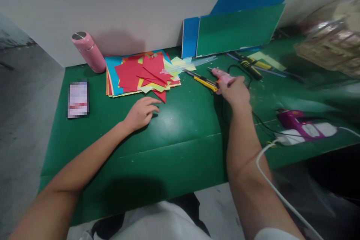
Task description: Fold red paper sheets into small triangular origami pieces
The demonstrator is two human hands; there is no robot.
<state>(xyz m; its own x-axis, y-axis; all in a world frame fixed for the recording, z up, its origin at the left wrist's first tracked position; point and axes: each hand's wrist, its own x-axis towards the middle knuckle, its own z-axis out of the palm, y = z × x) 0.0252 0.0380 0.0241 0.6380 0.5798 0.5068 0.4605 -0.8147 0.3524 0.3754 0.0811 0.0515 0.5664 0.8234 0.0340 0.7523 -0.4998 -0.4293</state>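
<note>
Head view: right grip (pixel 236 93) clasping pink, metal-tipped glue gun (pixel 222 75); left grip (pixel 141 113) loosely spread.

The tabletop (pixel 171 125) looks smooth and glossy, catching pale reflections; the glue gun (pixel 223 76) appears to be smooth plastic; the glue sticks (pixel 201 62) look slick and translucent; the paper sheets (pixel 132 73) are matt; the flask (pixel 96 57) has a satiny body and shiny metallic trim; the wall (pixel 135 7) looks matt; the wrapping (pixel 334 45) is crinkled, glossy, see-through plastic.
</note>
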